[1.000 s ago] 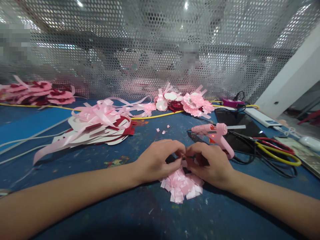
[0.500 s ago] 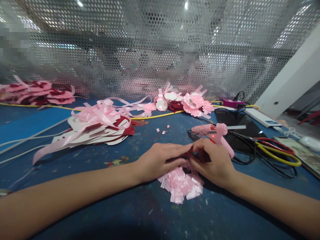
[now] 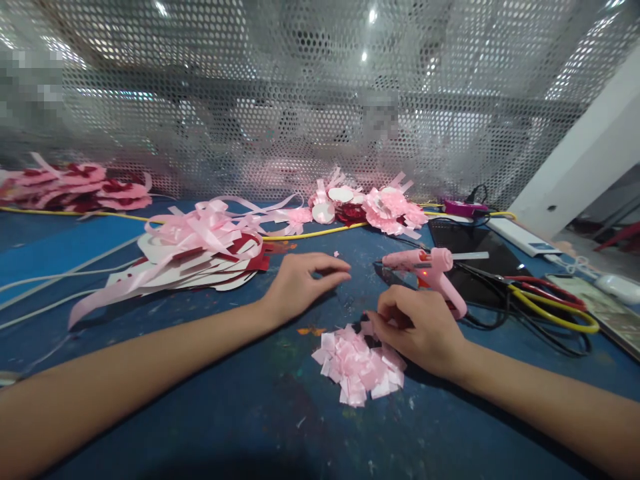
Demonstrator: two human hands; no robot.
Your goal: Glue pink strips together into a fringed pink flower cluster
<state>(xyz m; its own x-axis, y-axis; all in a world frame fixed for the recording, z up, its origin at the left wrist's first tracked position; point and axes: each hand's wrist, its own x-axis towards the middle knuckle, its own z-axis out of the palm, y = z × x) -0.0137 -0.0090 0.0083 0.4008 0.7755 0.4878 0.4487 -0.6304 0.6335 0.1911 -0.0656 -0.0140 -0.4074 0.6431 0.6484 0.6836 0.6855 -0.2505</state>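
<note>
My left hand [image 3: 303,283] is raised over the table with its fingers stretched forward. A gap shows between thumb and forefinger, and nothing is visible in it. Just beyond its fingertips lies a tiny pink scrap [image 3: 336,253]. My right hand [image 3: 423,330] is curled, its thumb and forefinger closed at the upper right edge of a pile of short pink ribbon pieces [image 3: 355,367]. Whatever is between those fingertips is too small or hidden to tell. Beyond the right hand lies a pink glue gun [image 3: 425,267] with a clear stick in its back.
Ribbon strips [image 3: 210,223] lie on white and red cut-outs [image 3: 200,273] at left. Pink rosettes [image 3: 385,207] sit by the perforated metal screen [image 3: 280,87]. Scissors [image 3: 550,303], a black panel [image 3: 480,253], a white power strip [image 3: 520,237] and cables are at right.
My left hand has parted from the right and moved left and away from me, now covering some pink scraps. The right hand has shifted slightly towards me by the pile.
</note>
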